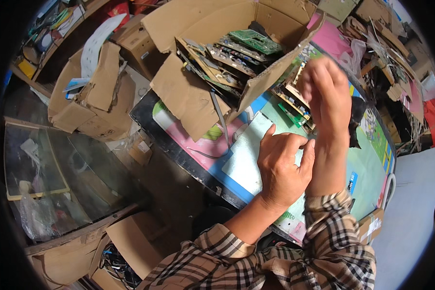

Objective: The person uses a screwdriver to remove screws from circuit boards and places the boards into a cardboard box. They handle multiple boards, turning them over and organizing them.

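Note:
My left hand point(284, 166) hovers over the near part of the table, its fingers bent downward and the thumb close to the curled index finger. Whatever it may grip is hidden beneath the hand. Farther up and to the right, my right hand point(326, 92) is raised and smeared by motion, with its fingers bent. Just left of it, partly covered, several circuit boards point(291, 100) lie on the table beside a large open cardboard box point(270, 89). Inside that box more circuit boards point(229, 60) lean in a stack, a green circuit board point(256, 40) on top.
The table point(244, 162) has a colourful printed cover and a dark edge. A grey strap point(219, 112) hangs from the box. Another cardboard box point(94, 104) stands at the left, above a glass-topped cabinet point(101, 169). Cables point(115, 266) fill a box at lower left. Scrap point(384, 58) is heaped at far right.

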Available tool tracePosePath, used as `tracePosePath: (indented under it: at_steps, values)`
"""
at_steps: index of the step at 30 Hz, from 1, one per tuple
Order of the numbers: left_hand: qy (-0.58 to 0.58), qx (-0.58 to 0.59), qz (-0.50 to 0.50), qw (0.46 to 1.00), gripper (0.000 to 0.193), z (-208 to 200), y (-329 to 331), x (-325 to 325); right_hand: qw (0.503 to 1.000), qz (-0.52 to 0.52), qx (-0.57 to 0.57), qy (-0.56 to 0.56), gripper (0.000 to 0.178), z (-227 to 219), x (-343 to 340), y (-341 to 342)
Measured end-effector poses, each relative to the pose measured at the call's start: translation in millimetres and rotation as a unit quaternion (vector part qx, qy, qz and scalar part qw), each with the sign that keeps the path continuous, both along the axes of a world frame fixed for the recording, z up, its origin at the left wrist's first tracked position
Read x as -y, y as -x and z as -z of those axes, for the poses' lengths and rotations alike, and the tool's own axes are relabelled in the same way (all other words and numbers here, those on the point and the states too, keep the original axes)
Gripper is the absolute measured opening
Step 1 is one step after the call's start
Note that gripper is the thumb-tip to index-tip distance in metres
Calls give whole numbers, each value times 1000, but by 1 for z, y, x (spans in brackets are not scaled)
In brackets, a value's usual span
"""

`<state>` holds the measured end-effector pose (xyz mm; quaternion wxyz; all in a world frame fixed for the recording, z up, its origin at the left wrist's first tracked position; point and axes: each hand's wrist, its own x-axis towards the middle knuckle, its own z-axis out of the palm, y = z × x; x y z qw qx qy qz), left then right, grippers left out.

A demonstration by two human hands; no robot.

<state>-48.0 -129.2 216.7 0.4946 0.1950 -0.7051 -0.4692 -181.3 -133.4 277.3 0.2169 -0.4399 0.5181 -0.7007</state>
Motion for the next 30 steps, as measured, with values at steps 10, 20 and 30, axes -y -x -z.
tracePosePath:
  at_steps: [10,20,30]
  values:
    - [-93,-36,-36,994,6,-4,-5,10,687,-122,-644,-313,31,-2,226,5]
    - [-215,-110,-76,967,12,8,-11,21,628,18,-620,-471,32,52,261,-9]
    - [-199,-106,-53,973,8,7,-18,28,533,170,-657,-505,30,-6,230,51]
